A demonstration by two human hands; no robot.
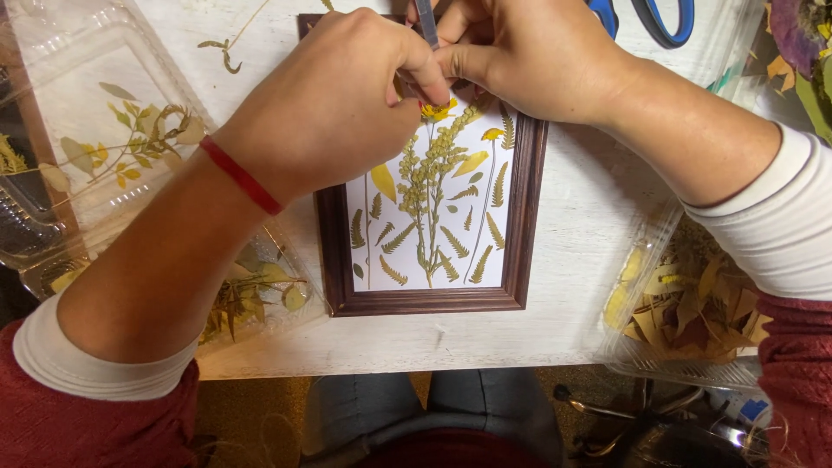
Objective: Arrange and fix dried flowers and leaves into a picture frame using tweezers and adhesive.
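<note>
A dark wooden picture frame point(520, 217) lies on the white table, holding white paper with pressed ferns, green stems and yellow petals. A small yellow flower point(438, 110) sits at the top of the arrangement. My right hand point(520, 56) grips metal tweezers point(425, 22) whose tips point down at that flower. Over the frame's upper left part, my left hand point(325, 108) has its fingertips pressed next to the tweezers' tip; a red band circles its wrist.
Clear plastic containers with pressed leaves stand at the left point(104, 139), lower left point(260, 295) and right point(685, 303). Blue-handled scissors point(659, 22) lie at the top right. The table's front edge point(390, 368) runs just above my lap.
</note>
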